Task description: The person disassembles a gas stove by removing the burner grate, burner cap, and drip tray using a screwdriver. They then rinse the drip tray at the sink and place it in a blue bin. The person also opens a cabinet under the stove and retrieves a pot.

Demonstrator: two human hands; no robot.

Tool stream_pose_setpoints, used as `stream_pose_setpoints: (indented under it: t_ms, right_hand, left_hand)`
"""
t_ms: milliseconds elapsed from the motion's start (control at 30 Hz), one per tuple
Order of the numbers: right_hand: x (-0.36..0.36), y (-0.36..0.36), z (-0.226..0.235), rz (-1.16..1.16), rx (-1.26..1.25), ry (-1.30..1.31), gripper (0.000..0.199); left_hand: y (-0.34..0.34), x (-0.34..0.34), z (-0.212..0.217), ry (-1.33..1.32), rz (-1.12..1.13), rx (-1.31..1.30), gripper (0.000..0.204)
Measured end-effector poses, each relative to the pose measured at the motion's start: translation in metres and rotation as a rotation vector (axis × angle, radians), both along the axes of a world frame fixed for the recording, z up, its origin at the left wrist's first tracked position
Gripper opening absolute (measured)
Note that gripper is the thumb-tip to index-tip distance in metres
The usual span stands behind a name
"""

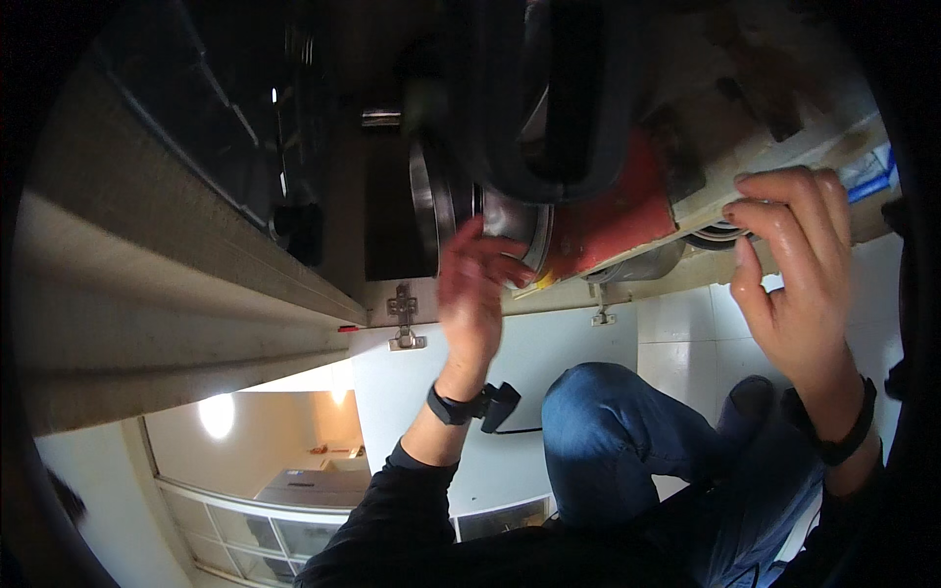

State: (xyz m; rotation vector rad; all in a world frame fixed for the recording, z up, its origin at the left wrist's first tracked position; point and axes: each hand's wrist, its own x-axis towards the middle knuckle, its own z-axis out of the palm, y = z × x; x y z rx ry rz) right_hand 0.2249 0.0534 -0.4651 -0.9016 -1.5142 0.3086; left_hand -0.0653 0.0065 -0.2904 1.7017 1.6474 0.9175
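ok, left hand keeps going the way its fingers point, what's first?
Probably the metal ring: the left hand points up at it, fingertips already at or nearly on its rim. Depth unclear, so contact can't be confirmed.

Left hand [477, 284] fingertips on steel pot [510, 220] inside open cabinet, right hand [799, 265] gripping cabinet shelf edge [706, 201], red pot [613, 211] between them.
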Motion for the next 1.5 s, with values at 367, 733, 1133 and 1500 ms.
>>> stream_pose_setpoints:
  t_ms: [367,733,1133,1500]
  right_hand:
    - [0.008,-0.038,0.069,0.257,-0.091,0.145,0.015]
    - [0.133,-0.095,0.171,0.080,-0.745,0.057,0.023]
    - [0.165,0.060,0.175,-0.594,-0.458,-0.162,0.030]
    - [0.213,0.086,0.171,-0.675,-0.508,-0.182,0.029]
  left_hand:
    - [0.067,-0.026,0.042,-0.413,-0.105,0.464,0.046]
    - [0.063,-0.073,0.008,-0.268,0.085,0.359,0.040]
    - [0.066,-0.081,-0.036,-0.187,0.147,0.233,0.037]
    - [0.058,-0.079,-0.053,-0.163,0.152,0.227,0.035]
